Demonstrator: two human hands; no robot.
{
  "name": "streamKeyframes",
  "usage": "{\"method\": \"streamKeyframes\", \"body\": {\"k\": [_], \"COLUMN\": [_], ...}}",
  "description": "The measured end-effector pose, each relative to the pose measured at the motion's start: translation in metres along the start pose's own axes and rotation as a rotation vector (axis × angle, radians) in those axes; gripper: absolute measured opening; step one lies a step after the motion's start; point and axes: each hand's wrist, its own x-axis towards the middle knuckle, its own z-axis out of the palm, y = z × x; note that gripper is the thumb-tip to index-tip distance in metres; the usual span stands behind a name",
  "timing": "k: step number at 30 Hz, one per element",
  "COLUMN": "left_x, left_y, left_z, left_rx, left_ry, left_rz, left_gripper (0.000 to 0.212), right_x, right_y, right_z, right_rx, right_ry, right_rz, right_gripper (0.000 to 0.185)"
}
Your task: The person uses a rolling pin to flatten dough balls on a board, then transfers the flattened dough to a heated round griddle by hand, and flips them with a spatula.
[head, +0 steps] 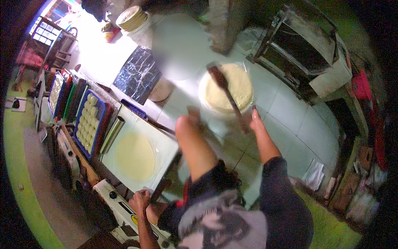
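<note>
In front of me on the tiles is a wide round basin filled with pale yellow dough or batter. A brown long-handled paddle lies slantwise across it. My right hand is at the basin's near rim, beside the handle's lower end; blur hides whether the fingers grip the handle. My left hand is left of the basin, above the floor, blurred, with a dark shape against it that I cannot identify. Left of that hand, a white board carries a flat round dough sheet and a shiny roller.
Another person's hand is at the board's near corner. Left are a blue tray of dough balls, several upright trays and a white knobbed appliance. A black marbled box stands beyond; a metal cabinet is at right.
</note>
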Motion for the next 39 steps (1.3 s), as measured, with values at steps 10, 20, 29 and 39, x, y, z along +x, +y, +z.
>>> {"method": "streamKeyframes", "body": {"k": [10, 20, 29, 39], "left_x": [-0.015, 0.002, 0.06, 0.247], "left_y": [0.008, -0.007, -0.044, -0.124], "left_z": [0.01, 0.09, 0.013, -0.156], "left_rx": [-0.38, -1.553, -0.242, -0.247], "left_ry": [0.092, 0.107, 0.564, 0.876], "left_rz": [0.147, -0.084, 0.267, 0.065], "left_gripper": [0.024, 0.022, 0.022, 0.027], "right_x": [-0.028, 0.009, -0.078, -0.254], "right_y": [0.042, 0.07, -0.063, 0.1], "right_z": [0.012, -0.051, 0.057, 0.423], "right_rx": [0.27, 0.217, -0.436, -1.116], "right_ry": [-0.148, -0.068, 0.26, -1.21], "right_rz": [0.186, 0.255, -0.991, -1.08], "right_gripper": [0.063, 0.066, 0.03, 0.024]}}
